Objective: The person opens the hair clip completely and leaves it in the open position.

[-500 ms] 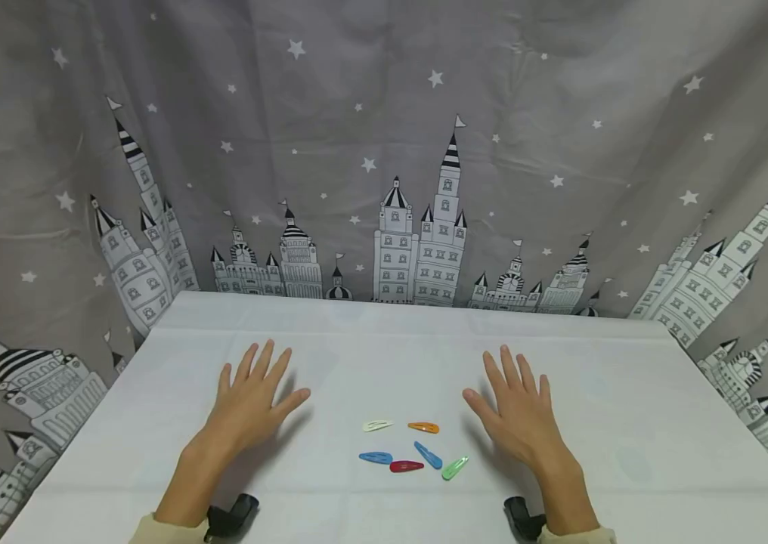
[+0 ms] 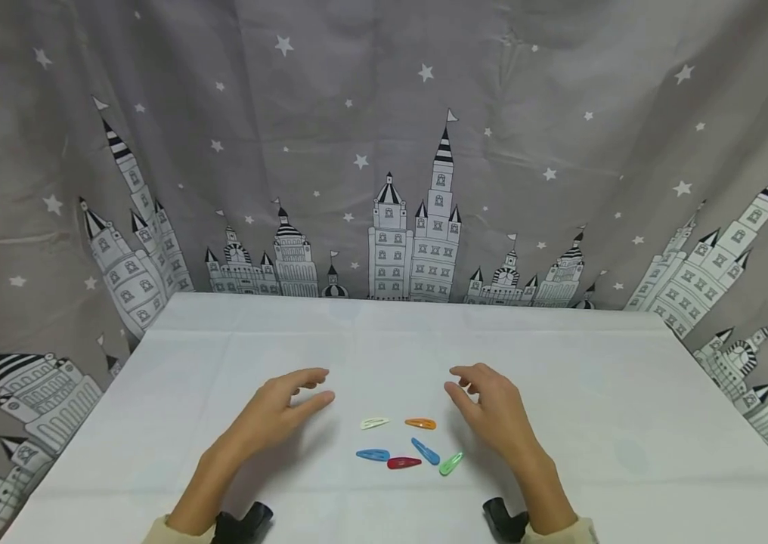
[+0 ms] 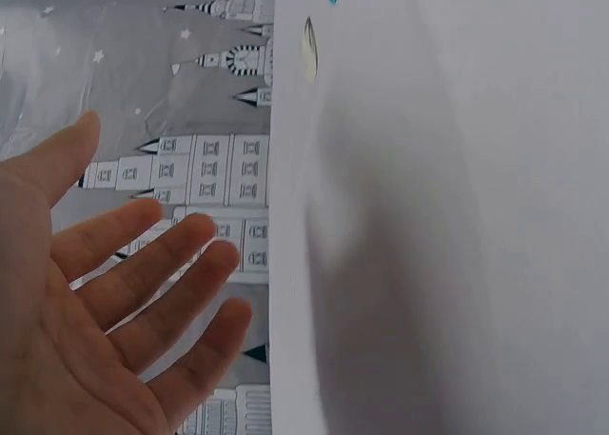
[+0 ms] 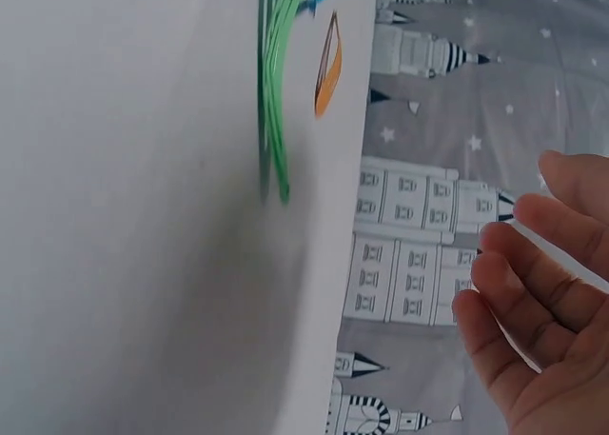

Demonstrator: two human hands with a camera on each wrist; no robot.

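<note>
Several snap hair clips lie flat between my hands in the head view: a pale yellow clip (image 2: 374,423), an orange clip (image 2: 420,424), a blue clip (image 2: 373,455), a second blue clip (image 2: 425,451), a red clip (image 2: 404,462) and a green clip (image 2: 450,464). My left hand (image 2: 280,408) hovers left of them, fingers loosely bent, thumb apart, holding nothing. On the other side hovers my right hand (image 2: 490,404), also empty, nearest the orange and green clips. The right wrist view shows the green clip (image 4: 279,83) up close.
A white cloth-covered table (image 2: 602,393) lies under everything. Behind it hangs a grey curtain (image 2: 520,91) printed with castles and stars. A black wrist camera (image 2: 243,523) sits at the left wrist, another black camera (image 2: 505,520) at the right.
Both hands have turned inward and come closer together, and their spread fingers have bent loosely. The clips lie as before; the head view has shifted slightly.
</note>
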